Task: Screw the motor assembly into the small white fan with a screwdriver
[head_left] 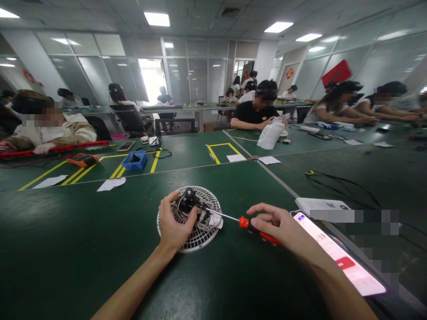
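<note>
A round white fan grille (pixel 199 242) lies on the green table, with a black motor unit (pixel 189 195) and loose wires on it. My left hand (pixel 174 226) grips the motor unit from the left, its thumb on the near side and its fingers on the far side. In my right hand (pixel 275 221) is a screwdriver (pixel 245 222) with a red and black handle. Its metal shaft points left, and the tip reaches in among the motor parts; exactly what it touches is too small to tell. A white piece (pixel 215 220) sits at the grille's right side.
A lit phone (pixel 340 258) lies by my right forearm, beside a white device (pixel 320 204) and black cables (pixel 350 184). Farther off are a blue bin (pixel 134 161), an orange and black tool (pixel 82 160) and paper sheets (pixel 111 184). Across the table, a co-worker handles a white housing (pixel 271 134).
</note>
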Available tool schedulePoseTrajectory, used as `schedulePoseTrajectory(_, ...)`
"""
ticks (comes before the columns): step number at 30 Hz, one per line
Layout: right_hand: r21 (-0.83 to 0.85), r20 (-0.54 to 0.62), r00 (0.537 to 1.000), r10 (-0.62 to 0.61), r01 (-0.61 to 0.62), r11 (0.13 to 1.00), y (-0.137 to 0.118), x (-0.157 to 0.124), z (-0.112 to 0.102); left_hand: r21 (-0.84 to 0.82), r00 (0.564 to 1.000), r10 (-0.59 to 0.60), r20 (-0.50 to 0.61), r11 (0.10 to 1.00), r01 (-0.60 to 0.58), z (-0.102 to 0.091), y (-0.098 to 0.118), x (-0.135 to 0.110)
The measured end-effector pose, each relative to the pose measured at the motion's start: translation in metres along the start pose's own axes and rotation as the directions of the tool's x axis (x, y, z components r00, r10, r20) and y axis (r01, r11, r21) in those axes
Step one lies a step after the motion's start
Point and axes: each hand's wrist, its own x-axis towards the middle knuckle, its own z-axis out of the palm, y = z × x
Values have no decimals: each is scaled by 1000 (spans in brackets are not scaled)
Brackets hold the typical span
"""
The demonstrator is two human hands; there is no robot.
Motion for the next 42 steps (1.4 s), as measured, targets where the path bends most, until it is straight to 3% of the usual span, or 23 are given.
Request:
schedulePoseTrajectory(13,-5,-105,989,-101,101,995,2,3,-1,-4,1000,-11,-2,1000,11,0,-1,-1)
schedulePoseTrajectory(16,66,-95,996,-3,9,998,3,4,3,-11,1000,-12,1,1000,12,0,-1,-1)
schedulePoseTrajectory(19,146,-8,990,137,-135,980,3,4,5,-10,1000,-12,-2,1000,12,0,0,-1)
schedulePoseTrajectory(21,138,24,987,157,-159,978,3,3,6,-8,1000,-11,-4,1000,11,0,0,-1)
schedulePoseTrajectory(26,52,-38,996,79,-77,996,3,1,5,-9,1000,-17,-5,1000,17,1,-1,-2)
schedulePoseTrajectory(36,60,-113,992,-48,55,997,3,2,1,-26,1000,-22,-9,999,22,1,1,-1)
schedulePoseTrajectory(42,93,-9,991,133,-131,987,3,3,6,-14,1000,-8,-25,1000,7,2,0,-1)
